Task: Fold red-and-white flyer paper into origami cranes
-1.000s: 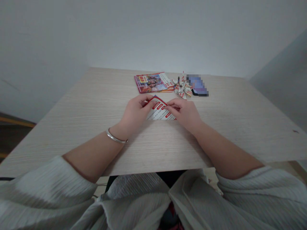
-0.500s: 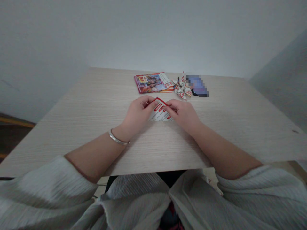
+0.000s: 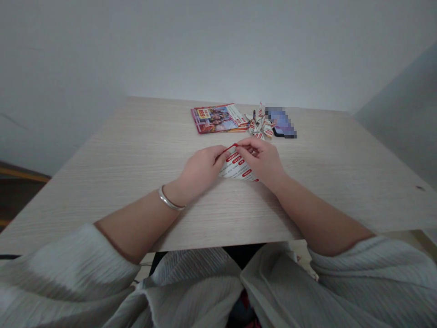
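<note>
A folded piece of white paper with red labels [image 3: 239,166] rests on the light wooden table [image 3: 136,150] in the middle. My left hand [image 3: 201,171] pinches its left side, fingers closed on the edge. My right hand [image 3: 262,159] grips the right side and pinches the upper red tip between thumb and fingers. A silver bracelet [image 3: 169,200] is on my left wrist. The paper's lower part is partly hidden under my hands.
At the back of the table lie a colourful flyer [image 3: 213,118], a small heap of folded paper figures [image 3: 259,125] and a blurred dark object [image 3: 282,123]. A pale wall rises behind the table. My grey sleeves fill the bottom.
Both hands have shifted slightly right and nearer. The paper's upper tip is now lifted and pinched by my right hand, and the sheet lies more tilted.
</note>
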Demonstrator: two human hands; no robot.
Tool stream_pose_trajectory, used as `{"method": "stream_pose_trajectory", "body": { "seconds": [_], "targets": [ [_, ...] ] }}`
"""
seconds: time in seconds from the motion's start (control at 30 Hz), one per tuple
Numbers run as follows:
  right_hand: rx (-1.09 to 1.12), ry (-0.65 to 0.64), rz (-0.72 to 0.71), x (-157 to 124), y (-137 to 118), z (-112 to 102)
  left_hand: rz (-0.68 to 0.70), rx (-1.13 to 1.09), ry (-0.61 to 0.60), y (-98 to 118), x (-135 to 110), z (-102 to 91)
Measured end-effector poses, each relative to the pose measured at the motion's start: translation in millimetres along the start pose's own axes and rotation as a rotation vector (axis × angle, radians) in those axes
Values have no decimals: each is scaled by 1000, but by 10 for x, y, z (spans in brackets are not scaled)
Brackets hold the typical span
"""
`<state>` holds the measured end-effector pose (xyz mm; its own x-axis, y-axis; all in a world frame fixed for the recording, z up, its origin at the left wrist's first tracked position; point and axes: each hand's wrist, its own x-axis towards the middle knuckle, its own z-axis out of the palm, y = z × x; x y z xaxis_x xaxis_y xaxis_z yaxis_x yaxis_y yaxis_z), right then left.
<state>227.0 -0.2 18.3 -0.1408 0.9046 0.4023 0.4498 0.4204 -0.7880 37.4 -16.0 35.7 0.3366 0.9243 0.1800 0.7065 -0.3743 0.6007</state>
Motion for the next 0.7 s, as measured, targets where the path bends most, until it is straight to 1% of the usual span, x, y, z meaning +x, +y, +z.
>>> {"method": "stream_pose_trajectory", "body": {
  "seconds": [0.23,0.4,0.5,0.7],
  "targets": [
    [19,14,21,5,9,26,49,-40,-39,-44,20,82],
    [35,19,14,6,-9,34,74,-88,-62,-42,20,94],
    [34,28,15,9,7,17,69,-115,-73,-39,19,79],
    [102,93,58,31,110,-58,29,-108,-118,-68,10,41]
  ]
}}
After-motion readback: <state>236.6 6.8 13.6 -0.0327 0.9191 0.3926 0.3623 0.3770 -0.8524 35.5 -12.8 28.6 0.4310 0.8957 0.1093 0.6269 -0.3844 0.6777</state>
